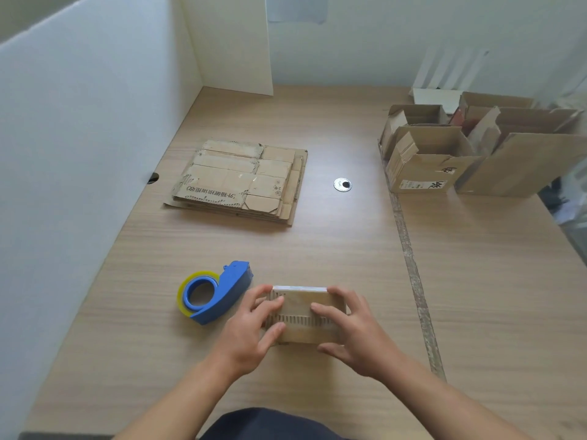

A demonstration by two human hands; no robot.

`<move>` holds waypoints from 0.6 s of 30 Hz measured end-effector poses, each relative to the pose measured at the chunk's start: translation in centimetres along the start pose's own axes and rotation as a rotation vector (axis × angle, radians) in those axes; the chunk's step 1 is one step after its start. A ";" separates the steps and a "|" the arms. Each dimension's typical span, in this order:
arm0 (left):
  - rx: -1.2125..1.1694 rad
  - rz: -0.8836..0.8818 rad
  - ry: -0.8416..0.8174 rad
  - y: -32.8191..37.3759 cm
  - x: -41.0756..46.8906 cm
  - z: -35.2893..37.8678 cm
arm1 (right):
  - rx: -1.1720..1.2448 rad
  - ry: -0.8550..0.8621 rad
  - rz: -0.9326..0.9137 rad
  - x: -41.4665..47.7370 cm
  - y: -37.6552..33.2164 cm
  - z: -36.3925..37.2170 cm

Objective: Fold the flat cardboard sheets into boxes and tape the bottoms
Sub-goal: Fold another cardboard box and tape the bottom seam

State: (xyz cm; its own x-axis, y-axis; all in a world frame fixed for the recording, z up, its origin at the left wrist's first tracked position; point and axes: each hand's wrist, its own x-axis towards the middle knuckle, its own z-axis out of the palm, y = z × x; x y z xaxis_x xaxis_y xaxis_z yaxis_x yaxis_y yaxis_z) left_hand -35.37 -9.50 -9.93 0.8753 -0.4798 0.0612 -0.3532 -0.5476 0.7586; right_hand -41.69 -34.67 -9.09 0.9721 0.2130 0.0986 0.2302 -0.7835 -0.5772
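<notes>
Two hands on one small cardboard box (303,312) near the desk's (317,249) front edge.
The left hand (251,335) and right hand (352,335) each curl round an end of it, fingers over the top, thumbs on the near side. A blue tape dispenser (216,292) lies just left of it; flat cardboard sheets (238,181) are stacked toward the back left, open boxes (428,154) at the back right corner.

Wood-grain table (317,246) bearing a round metal cable grommet (342,185) near its centre and a worn strip (413,271) running front to back; white partition (79,138) at left; paper notice (297,7) on rear wall
</notes>
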 end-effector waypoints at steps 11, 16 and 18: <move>0.038 0.065 -0.020 -0.4 -2.6 0.1 | -0.068 -0.141 -0.035 -1.8 -0.4 0.0; -0.009 -0.060 0.001 -0.9 -2.2 0.8 | 0.059 -0.213 0.125 -1.5 -0.2 0.7; -0.034 -0.104 0.025 -0.5 -0.9 0.7 | 0.110 -0.240 0.180 -0.4 0.0 0.2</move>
State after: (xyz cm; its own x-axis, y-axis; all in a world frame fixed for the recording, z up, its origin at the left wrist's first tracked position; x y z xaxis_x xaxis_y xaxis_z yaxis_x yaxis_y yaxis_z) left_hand -36.23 -9.26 -10.83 0.9149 -0.4036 -0.0032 -0.2486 -0.5699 0.7832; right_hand -42.12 -34.64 -9.30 0.9551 0.2186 -0.2001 0.0361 -0.7561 -0.6535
